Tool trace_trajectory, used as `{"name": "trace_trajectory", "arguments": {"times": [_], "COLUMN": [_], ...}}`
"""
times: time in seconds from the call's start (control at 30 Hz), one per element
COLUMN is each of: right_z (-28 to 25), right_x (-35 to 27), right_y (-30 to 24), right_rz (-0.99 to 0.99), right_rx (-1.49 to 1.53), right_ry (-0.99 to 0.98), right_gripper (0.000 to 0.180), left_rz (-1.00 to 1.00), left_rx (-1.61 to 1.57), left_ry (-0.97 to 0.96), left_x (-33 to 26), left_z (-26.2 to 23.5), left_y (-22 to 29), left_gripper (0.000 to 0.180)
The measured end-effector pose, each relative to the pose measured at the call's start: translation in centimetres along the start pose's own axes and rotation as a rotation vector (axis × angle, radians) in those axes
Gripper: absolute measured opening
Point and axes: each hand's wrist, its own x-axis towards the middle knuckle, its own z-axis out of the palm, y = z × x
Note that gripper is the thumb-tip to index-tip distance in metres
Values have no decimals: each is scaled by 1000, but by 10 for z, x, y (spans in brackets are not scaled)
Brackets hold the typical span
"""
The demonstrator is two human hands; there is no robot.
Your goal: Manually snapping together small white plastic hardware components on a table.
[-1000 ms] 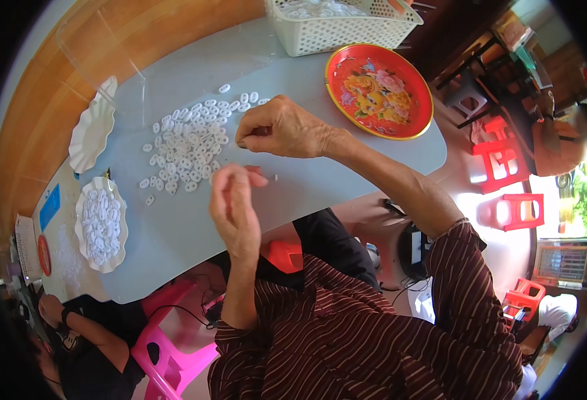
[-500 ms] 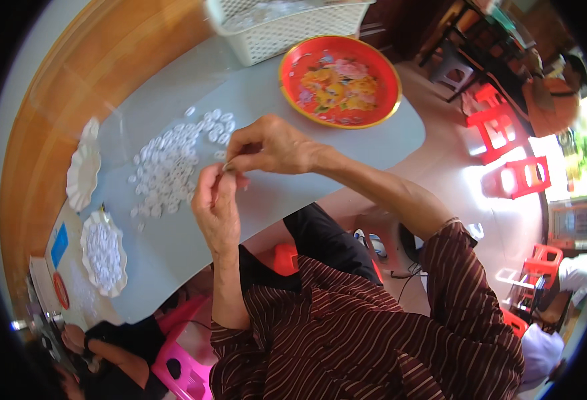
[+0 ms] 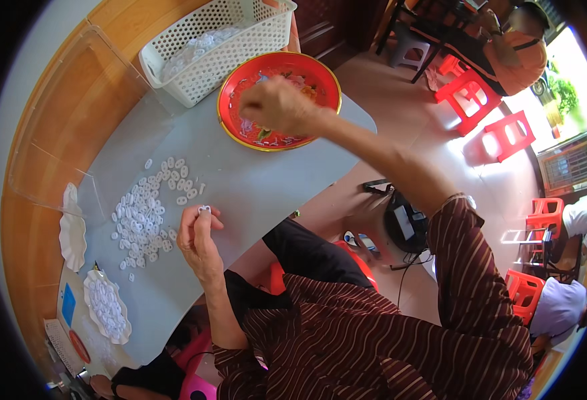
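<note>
over by the grey table, the left hand pinches a white piece between thumb and finger, just beside a pile of similar ones. farther off, the blurred right hand is above the red tray, fingers curled, though whether they grip anything i cannot tell. past the tray stands a white basket, with red stools on the floor beyond.

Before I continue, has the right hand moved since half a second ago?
Yes: judged against the red tray, the right hand went forward and rightward, away from the left hand, and is now over the tray.
</note>
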Motion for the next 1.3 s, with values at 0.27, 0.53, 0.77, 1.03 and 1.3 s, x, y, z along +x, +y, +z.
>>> {"name": "trace_trajectory", "arguments": {"times": [0.27,0.53,0.77,1.03,1.3], "right_z": [4,1,-12,-3,-10], "right_x": [4,14,20,20,17], "right_y": [21,4,5,-2,-8], "right_rz": [-154,-179,-53,-245,-44], "right_rx": [-114,-455,-342,-543,-155], "right_ry": [-200,-400,-468,-401,-250], "right_gripper": [7,9,9,9,7], "left_rz": [1,18,27,28,101], "left_rx": [-7,43,34,67,7], "left_ry": [8,-17,-23,-23,-6], "left_x": [-5,-7,-7,-8,-8], "left_z": [3,5,5,5,7], "left_y": [2,6,7,9,0], "left_gripper": [14,13,11,12,11]}}
